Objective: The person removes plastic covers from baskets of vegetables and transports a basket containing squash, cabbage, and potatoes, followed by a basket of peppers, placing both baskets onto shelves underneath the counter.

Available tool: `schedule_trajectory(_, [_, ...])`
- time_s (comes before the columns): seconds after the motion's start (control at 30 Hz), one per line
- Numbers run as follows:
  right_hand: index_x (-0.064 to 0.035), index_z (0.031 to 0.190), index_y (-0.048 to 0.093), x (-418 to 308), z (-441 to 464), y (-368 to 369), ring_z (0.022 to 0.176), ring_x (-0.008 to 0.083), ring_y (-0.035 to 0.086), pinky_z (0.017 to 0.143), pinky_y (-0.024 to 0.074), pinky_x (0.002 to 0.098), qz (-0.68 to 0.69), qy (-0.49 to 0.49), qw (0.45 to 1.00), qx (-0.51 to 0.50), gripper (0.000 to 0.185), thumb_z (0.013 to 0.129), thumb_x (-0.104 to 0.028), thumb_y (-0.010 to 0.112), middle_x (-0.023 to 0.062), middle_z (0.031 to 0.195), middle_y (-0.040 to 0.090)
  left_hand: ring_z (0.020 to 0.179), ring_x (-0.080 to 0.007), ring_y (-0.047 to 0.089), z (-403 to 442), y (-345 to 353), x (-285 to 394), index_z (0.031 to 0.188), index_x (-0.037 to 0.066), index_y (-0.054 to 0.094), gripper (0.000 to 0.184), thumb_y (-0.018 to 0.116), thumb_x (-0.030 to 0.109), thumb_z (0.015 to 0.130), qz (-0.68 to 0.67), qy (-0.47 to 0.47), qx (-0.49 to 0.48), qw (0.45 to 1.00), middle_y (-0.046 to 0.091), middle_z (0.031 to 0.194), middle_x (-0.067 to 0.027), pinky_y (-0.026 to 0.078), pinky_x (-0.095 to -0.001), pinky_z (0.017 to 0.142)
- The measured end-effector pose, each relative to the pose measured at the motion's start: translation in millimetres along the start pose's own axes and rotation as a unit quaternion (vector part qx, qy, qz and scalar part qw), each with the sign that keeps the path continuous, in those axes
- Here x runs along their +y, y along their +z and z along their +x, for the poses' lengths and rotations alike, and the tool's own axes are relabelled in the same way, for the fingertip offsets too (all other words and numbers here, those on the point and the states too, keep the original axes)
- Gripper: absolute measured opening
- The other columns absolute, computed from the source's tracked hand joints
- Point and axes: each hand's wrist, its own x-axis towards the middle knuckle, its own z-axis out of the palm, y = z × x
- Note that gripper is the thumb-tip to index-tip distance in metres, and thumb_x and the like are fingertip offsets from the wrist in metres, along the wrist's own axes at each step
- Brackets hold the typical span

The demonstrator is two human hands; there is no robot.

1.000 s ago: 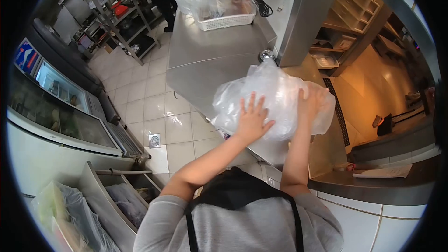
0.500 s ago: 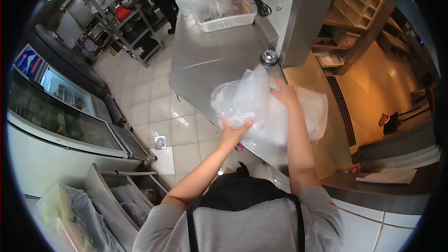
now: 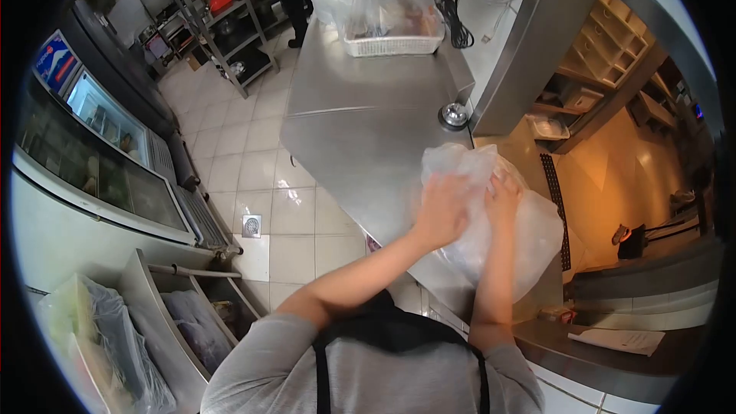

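Observation:
A cloudy, see-through plastic bag [image 3: 525, 241] lies spread over the steel counter [image 3: 345, 142] and the ledge beside it. My right hand [image 3: 504, 195] has its fingers curled into the upper part of the bag, gripping the film. Close to it, my left hand [image 3: 443, 211] is at the bag's left upper edge. Motion smears that hand's fingers, so their hold on the film cannot be made out. The bag's gathered top stands up beyond both hands, and my hands and right forearm hide part of it.
A silver call bell [image 3: 453, 116] stands past the bag. Farther back are a white basket [image 3: 391, 46] with bagged items and a black cable [image 3: 458, 27]. A person in dark trousers [image 3: 295, 0] stands near the metal shelving [image 3: 222, 27]. Glass-doored fridges [image 3: 100, 161] line the left side.
The bag has shifted right and now spreads wider over the ledge. My left hand has moved from its lower left edge up beside my right hand. The view has turned slightly.

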Motion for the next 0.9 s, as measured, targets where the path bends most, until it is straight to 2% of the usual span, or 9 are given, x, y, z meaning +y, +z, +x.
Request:
schedule_trajectory(0.03, [-0.0179, 0.114, 0.058, 6.8, -13.4, 13.6, 0.113, 0.0281, 0.043, 0.096, 0.0242, 0.049, -0.013, -0.029, 0.999, 0.012, 0.04, 0.075, -0.025, 0.064, 0.012, 0.12, 0.05, 0.129, -0.0346, 0.022, 6.6, 1.4, 8.5, 0.12, 0.012, 0.047, 0.045, 0.054, 0.031, 0.08, 0.038, 0.095, -0.081, 0.991, 0.035, 0.135, -0.0134, 0.012, -0.0534, 0.103])
schedule_trajectory(0.13, [-0.018, 0.113, 0.059, 10.3, -15.3, 25.7, 0.109, 0.0296, 0.046, 0.096, 0.0257, 0.0466, -0.021, 0.012, 0.999, -0.023, 0.042, 0.072, -0.022, 0.067, 0.0133, 0.12, 0.049, 0.131, -0.0349, 0.018, 32.4, 33.3, 3.9, 0.123, 0.021, 0.047, 0.044, 0.045, 0.041, 0.084, 0.182, 0.025, -0.212, 0.96, 0.032, 0.138, -0.0081, 0.007, -0.0594, 0.102])
schedule_trajectory(0.23, [-0.0135, 0.107, 0.062, -3.6, 0.5, -32.2, 0.105, 0.0276, 0.051, 0.098, 0.0237, 0.0451, 0.22, 0.128, 0.964, -0.082, 0.036, 0.073, -0.022, 0.066, 0.0128, 0.115, 0.053, 0.132, -0.0344, 0.015, 15.1, 69.8, -42.8, 0.128, 0.024, 0.043, 0.047, 0.037, 0.046, 0.087, 0.166, -0.04, -0.243, 0.955, 0.029, 0.14, -0.0069, 0.006, -0.0614, 0.101])
schedule_trajectory(0.33, [-0.0112, 0.106, 0.063, 16.5, -7.6, -68.4, 0.104, 0.0241, 0.053, 0.103, 0.0168, 0.0429, 0.434, 0.292, 0.85, 0.06, 0.033, 0.076, -0.026, 0.064, 0.01, 0.113, 0.057, 0.131, -0.0362, 0.014, 8.9, 73.5, -46.8, 0.13, 0.021, 0.04, 0.047, 0.037, 0.042, 0.088, 0.145, -0.047, -0.239, 0.959, 0.028, 0.14, -0.0071, 0.006, -0.0635, 0.1])
schedule_trajectory(0.43, [-0.0099, 0.104, 0.064, 66.1, -46.6, -73.9, 0.113, 0.0202, 0.048, 0.106, 0.0078, 0.0422, 0.124, 0.278, 0.951, 0.063, 0.033, 0.079, -0.031, 0.062, 0.0059, 0.114, 0.058, 0.132, -0.0363, 0.013, 11.0, 74.2, -45.6, 0.132, 0.023, 0.037, 0.045, 0.035, 0.04, 0.09, 0.162, -0.051, -0.255, 0.952, 0.026, 0.141, -0.0055, 0.006, -0.0637, 0.1])
schedule_trajectory(0.67, [-0.0138, 0.105, 0.064, 80.6, -64.8, -33.1, 0.122, 0.0198, 0.039, 0.106, 0.0063, 0.0452, 0.099, 0.254, 0.962, 0.021, 0.034, 0.077, -0.034, 0.062, 0.003, 0.117, 0.056, 0.131, -0.0341, 0.018, 11.1, 87.0, -55.2, 0.135, 0.027, 0.03, 0.047, 0.04, 0.026, 0.089, 0.265, -0.019, -0.269, 0.926, 0.022, 0.143, -0.0025, 0.012, -0.0633, 0.099])
schedule_trajectory(0.77, [-0.0145, 0.104, 0.064, 79.7, -63.1, -36.3, 0.121, 0.0214, 0.04, 0.104, 0.018, 0.0424, 0.073, 0.258, 0.963, -0.009, 0.034, 0.077, -0.034, 0.062, 0.0044, 0.117, 0.056, 0.129, -0.0349, 0.021, 14.2, 84.0, -64.0, 0.133, 0.023, 0.034, 0.045, 0.041, 0.029, 0.089, 0.165, -0.03, -0.289, 0.943, 0.029, 0.14, -0.0059, 0.014, -0.0602, 0.1])
schedule_trajectory(0.83, [-0.0135, 0.104, 0.064, 96.3, -62.1, -34.5, 0.115, 0.025, 0.046, 0.097, 0.0322, 0.037, 0.185, 0.252, 0.95, 0.002, 0.031, 0.077, -0.029, 0.062, 0.0085, 0.115, 0.057, 0.127, -0.0341, 0.025, 24.6, 69.3, -70.1, 0.13, 0.019, 0.039, 0.044, 0.042, 0.031, 0.088, 0.017, -0.053, -0.271, 0.961, 0.035, 0.135, -0.0084, 0.017, -0.0559, 0.1])
schedule_trajectory(0.9, [-0.0062, 0.102, 0.064, -25.2, -13.0, -146.2, 0.105, 0.0248, 0.054, 0.088, 0.0413, 0.0326, 0.169, 0.498, 0.849, -0.047, 0.03, 0.077, -0.023, 0.063, 0.0116, 0.11, 0.059, 0.124, -0.0318, 0.032, 29.7, 29.4, -78.5, 0.126, 0.015, 0.045, 0.042, 0.043, 0.032, 0.088, -0.165, -0.08, -0.201, 0.962, 0.043, 0.13, -0.0102, 0.022, -0.0507, 0.1])
